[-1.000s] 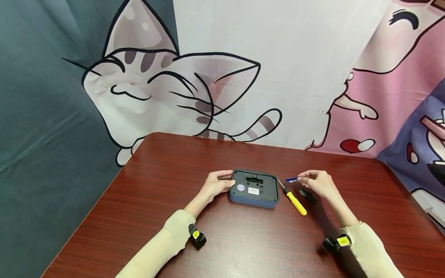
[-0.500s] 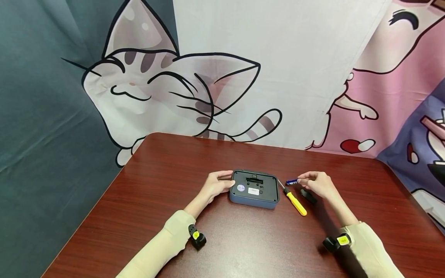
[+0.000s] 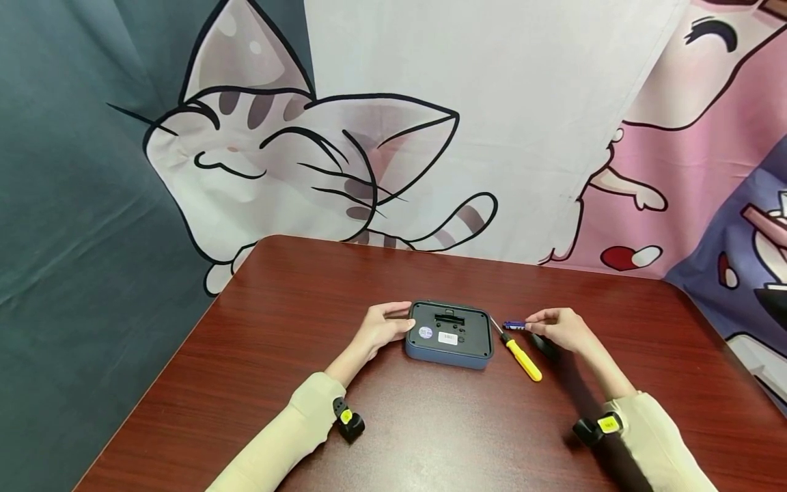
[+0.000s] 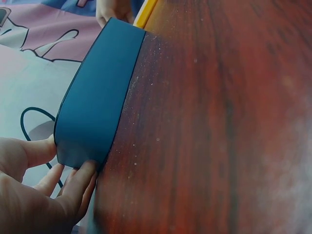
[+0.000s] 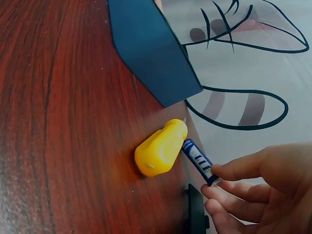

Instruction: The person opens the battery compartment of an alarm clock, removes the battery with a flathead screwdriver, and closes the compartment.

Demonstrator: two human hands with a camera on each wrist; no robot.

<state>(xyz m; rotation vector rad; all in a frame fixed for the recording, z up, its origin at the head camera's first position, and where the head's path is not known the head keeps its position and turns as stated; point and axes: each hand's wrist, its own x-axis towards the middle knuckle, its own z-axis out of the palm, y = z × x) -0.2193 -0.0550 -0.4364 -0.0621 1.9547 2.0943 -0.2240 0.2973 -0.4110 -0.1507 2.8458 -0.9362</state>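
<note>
A rounded blue box-shaped device (image 3: 449, 352) lies with its black panel up, showing a small slotted recess and two stickers. My left hand (image 3: 381, 331) grips its left end, thumb on the top edge and fingers along the side. To the right of the device, my right hand (image 3: 562, 329) pinches a blue-and-white battery (image 5: 199, 162) by one end between thumb and fingers. Its free end points left toward the device. Between device and right hand lies a screwdriver (image 3: 522, 359) with a yellow handle. A small black plastic cover (image 5: 196, 212) lies below the right hand, partly shadowed.
The brown wooden table (image 3: 430, 437) carries everything; its far edge runs just behind the hands. A cloth backdrop (image 3: 522, 102) with cartoon cats hangs behind it. Each wrist wears a small black camera (image 3: 352, 425).
The battery in my right hand has tilted and come down slightly, now lying more level. The right hand has lowered a little over the black cover. My left hand and the device stay put.
</note>
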